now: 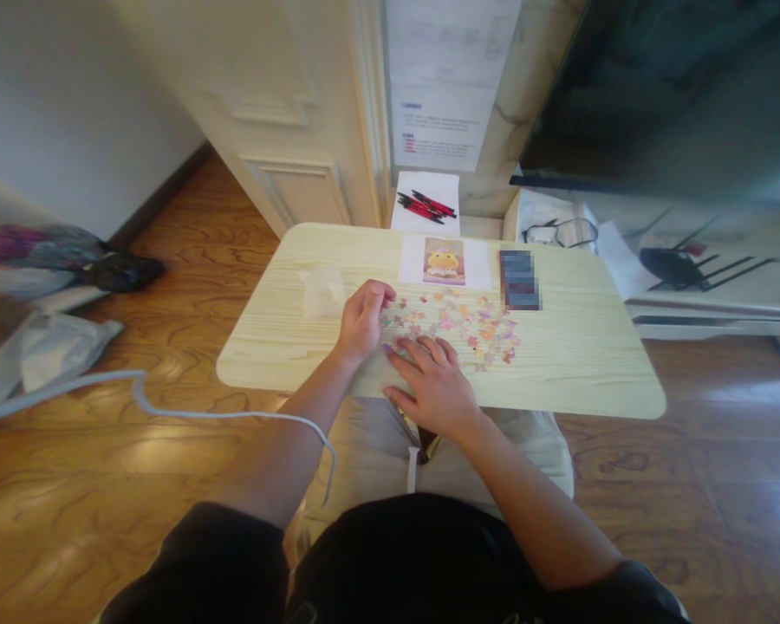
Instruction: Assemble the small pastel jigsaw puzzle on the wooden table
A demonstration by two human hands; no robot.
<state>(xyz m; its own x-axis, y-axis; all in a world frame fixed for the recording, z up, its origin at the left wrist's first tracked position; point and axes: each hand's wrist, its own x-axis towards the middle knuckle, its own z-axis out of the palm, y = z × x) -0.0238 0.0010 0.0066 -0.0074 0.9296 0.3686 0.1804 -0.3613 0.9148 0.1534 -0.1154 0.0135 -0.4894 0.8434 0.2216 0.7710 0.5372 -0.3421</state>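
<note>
Several small pastel puzzle pieces (471, 325) lie scattered on a light wooden table (578, 364). My left hand (362, 319) is curled at the left edge of the scatter, fingers bent together over the pieces; what they pinch is too small to name. My right hand (432, 381) lies flat near the table's front edge, fingers stretched out over the nearest pieces. A reference picture (444, 261) of a yellow figure on white paper lies just beyond the pieces.
A clear plastic bag (322, 290) lies left of my left hand. A dark blurred rectangle (519, 279) sits right of the picture. Red and black pens (427, 205) rest on paper behind the table. A white cable (169, 407) runs across the wooden floor.
</note>
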